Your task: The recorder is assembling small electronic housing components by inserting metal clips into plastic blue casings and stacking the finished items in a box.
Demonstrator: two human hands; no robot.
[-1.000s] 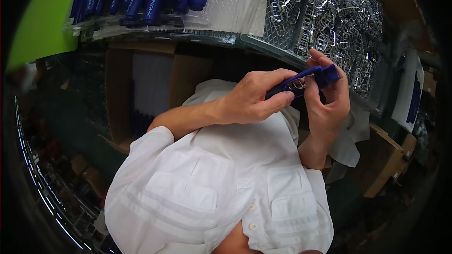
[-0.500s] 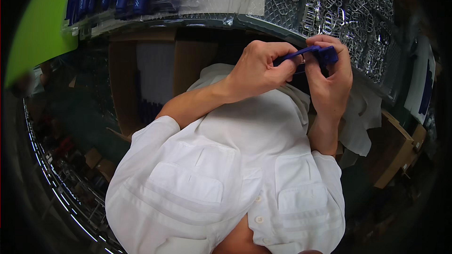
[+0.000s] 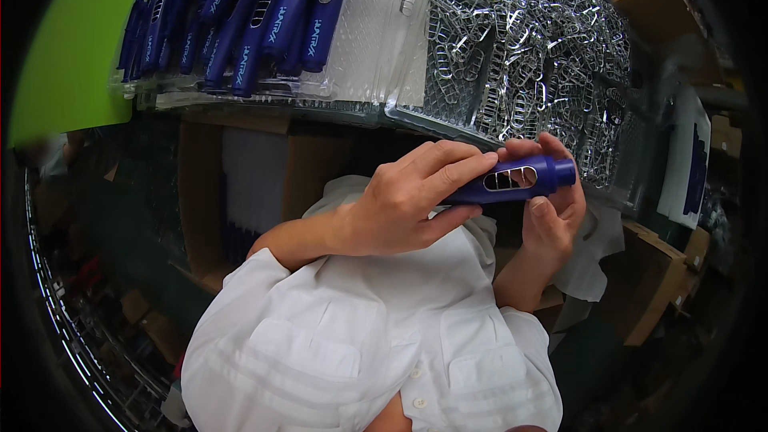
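Note:
A dark blue plastic tube-shaped casing lies nearly level between my hands. Set into its upper face is a shiny oval metal trim piece with crossbars. My left hand is closed around the casing's left part, thumb below and fingers on top. Around its narrower right end curls my right hand, with the thumb below and the fingertips behind. How firmly the right fingers press is hidden.
Beyond my hands, a clear tray holds many loose silvery oval trims. To its left, several blue casings lie piled on clear trays. A lime-green sheet hangs at far left. Cardboard boxes stand at right and under the table.
The casing has turned so its oval window and trim face up, and both hands have shifted nearer to me. My left hand has moved from a pinch to a wider grip.

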